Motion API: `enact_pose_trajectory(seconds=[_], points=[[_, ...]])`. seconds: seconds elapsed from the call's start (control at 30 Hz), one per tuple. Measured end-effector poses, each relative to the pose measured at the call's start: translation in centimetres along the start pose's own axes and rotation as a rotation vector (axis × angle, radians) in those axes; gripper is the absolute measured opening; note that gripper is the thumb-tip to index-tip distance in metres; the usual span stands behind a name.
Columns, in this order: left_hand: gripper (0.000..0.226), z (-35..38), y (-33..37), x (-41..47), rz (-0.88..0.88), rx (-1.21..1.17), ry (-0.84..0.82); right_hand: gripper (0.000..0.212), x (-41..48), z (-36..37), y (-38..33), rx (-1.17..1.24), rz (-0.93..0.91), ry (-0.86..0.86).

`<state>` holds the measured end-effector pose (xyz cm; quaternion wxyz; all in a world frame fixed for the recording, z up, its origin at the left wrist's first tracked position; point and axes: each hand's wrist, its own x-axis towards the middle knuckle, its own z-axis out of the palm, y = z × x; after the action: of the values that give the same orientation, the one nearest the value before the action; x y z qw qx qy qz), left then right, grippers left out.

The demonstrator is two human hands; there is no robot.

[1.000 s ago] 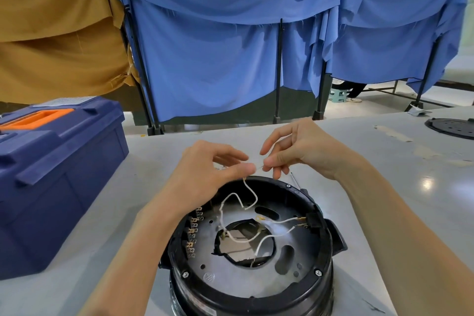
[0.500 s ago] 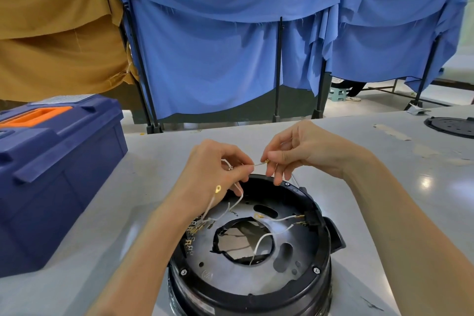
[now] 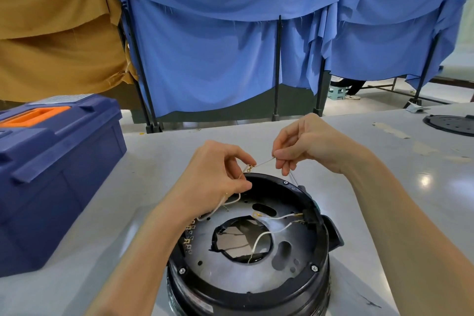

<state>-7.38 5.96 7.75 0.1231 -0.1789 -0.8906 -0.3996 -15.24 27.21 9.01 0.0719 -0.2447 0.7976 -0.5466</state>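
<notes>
Wire (image 3: pixel 264 162): stretched between both hands, above the cooker base (image 3: pixel 251 251).
Left hand (image 3: pixel 215 177): pinches its terminal end.
Right hand (image 3: pixel 307 146): pinches the other end.

White wires (image 3: pixel 277 218) with seemingly brass-yellow tips; black cooker base (image 3: pixel 230 293), grey metal plate (image 3: pixel 232 277); dark blue toolbox (image 3: pixel 59 187) with orange handle (image 3: pixel 33 117), left of frame; blue curtain (image 3: pixel 218 59) and mustard cloth (image 3: pixel 51 46) above; pale grey surface (image 3: pixel 143 161).
</notes>
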Motion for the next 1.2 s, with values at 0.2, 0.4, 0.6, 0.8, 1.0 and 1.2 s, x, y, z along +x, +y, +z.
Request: enact_pose_trajectory(seconds=[0.2, 0.4, 0.6, 0.8, 1.0, 1.2], points=[[0.026, -0.2, 0.1, -0.1, -0.032, 0.009, -0.037, 0.023, 0.1, 0.0, 0.1, -0.010, -0.017, 0.061], [0.033, -0.5, 0.2, -0.1, -0.057, -0.103, -0.098, 0.006, 0.0, 0.3, -0.4, -0.001, -0.108, 0.027], [0.019, 0.5, 1.0, -0.1, -0.143, -0.267, -0.080, 0.002, -0.1, 0.7, -0.5, 0.009, -0.084, -0.156], [0.008, 0.4, 1.5, -0.3, -0.037, -0.131, -0.037, 0.020, -0.1, 0.3, 0.0, 0.054, -0.070, -0.156], [0.009, 1.0, 2.8, -1.1, 0.046, -0.062, -0.255, 0.021, 0.7, 1.1, 1.4, -0.183, -0.035, -0.008], [0.011, 2.7, 2.7, -1.1, 0.052, 0.140, -0.333, 0.018, 1.3, 3.0, 2.3, -0.255, 0.014, -0.048]])
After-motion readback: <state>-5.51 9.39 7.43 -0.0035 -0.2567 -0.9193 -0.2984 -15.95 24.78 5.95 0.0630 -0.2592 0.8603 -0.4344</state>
